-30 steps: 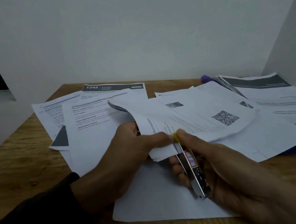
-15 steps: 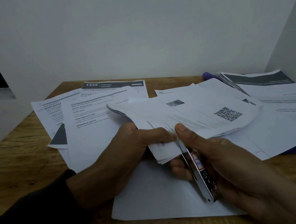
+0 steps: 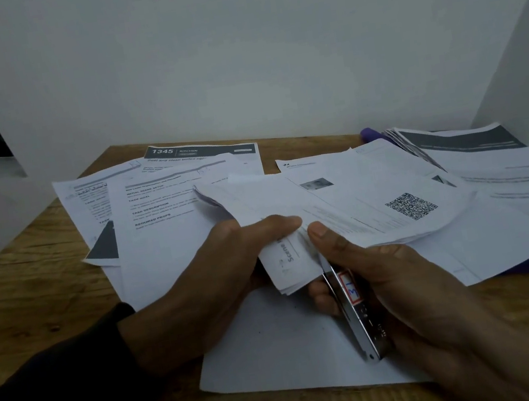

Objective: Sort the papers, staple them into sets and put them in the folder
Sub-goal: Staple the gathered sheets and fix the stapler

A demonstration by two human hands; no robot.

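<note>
The left hand [image 3: 201,290] comes in from a dark sleeve and pinches a thin stack [image 3: 334,213] of white sheets near its corner, thumb on top. The right hand [image 3: 391,287] wraps around a shiny metal stapler [image 3: 356,310] and its thumb presses the stack's corner. The stack bends a little above the wooden table [image 3: 30,306]. More flat papers [image 3: 162,223] lie around. A purple folder [image 3: 370,133] peeks out at the back right.

Loose papers [image 3: 172,215] crowd the table's [image 3: 29,300] middle and right; its left edge seems passable.
</note>
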